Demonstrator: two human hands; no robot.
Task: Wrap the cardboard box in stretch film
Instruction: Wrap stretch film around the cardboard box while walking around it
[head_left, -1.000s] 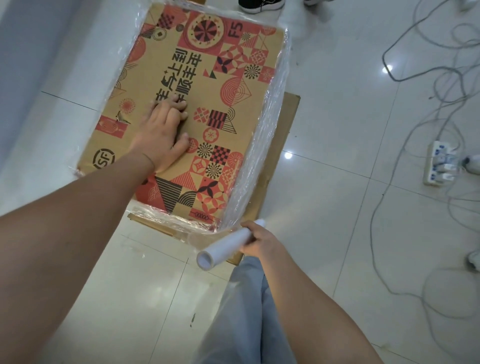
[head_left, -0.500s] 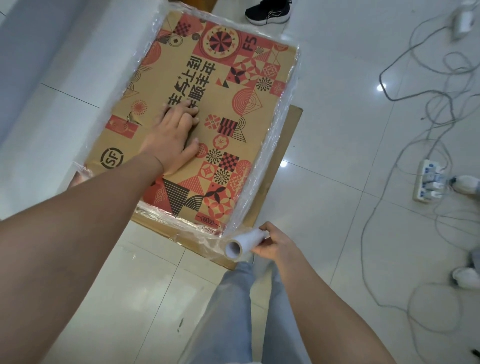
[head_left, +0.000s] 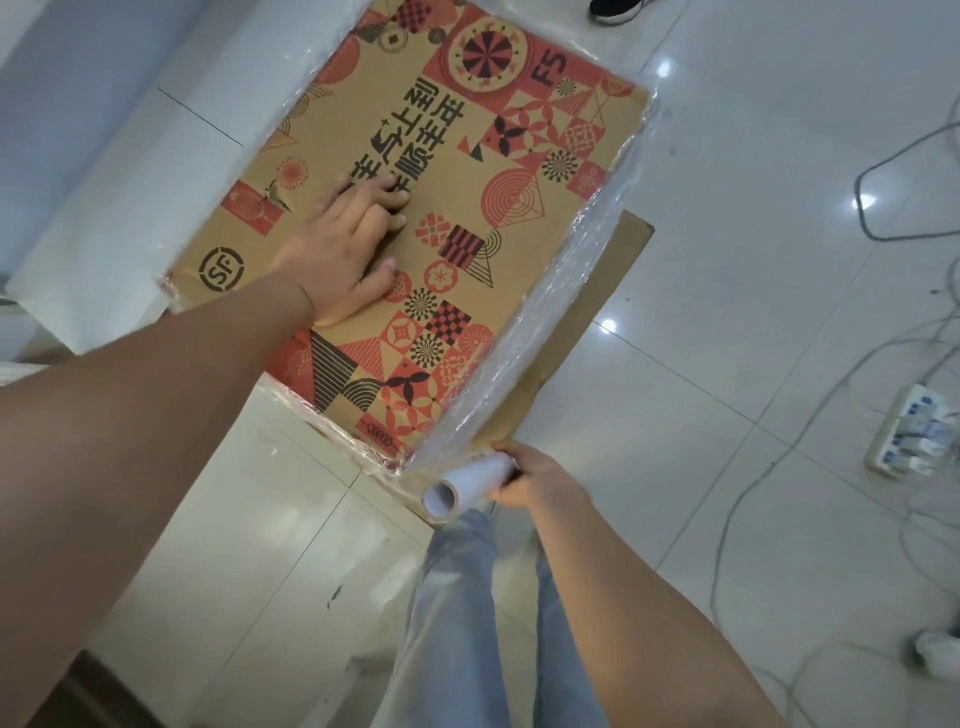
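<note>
A brown cardboard box (head_left: 524, 156) with red and black patterns and black printed characters stands on the floor, its top face toward me. Clear stretch film (head_left: 566, 306) runs along its right side and near edge. My left hand (head_left: 348, 249) presses flat on the box top, fingers straight. My right hand (head_left: 535, 475) grips the white roll of stretch film (head_left: 465, 486) at the box's near right corner, the roll's open end toward me. Film stretches from the roll to the corner.
A flat cardboard sheet (head_left: 613, 291) lies under the box, sticking out on the right. A white power strip (head_left: 911, 434) and loose cables (head_left: 883, 228) lie on the tiled floor at right. A black shoe (head_left: 615, 8) shows at the top. My grey trouser legs (head_left: 462, 613) are below.
My right hand has brought the roll in closer to the box's near right corner, its open end turned toward me. My left hand stays pressed on the box top.
</note>
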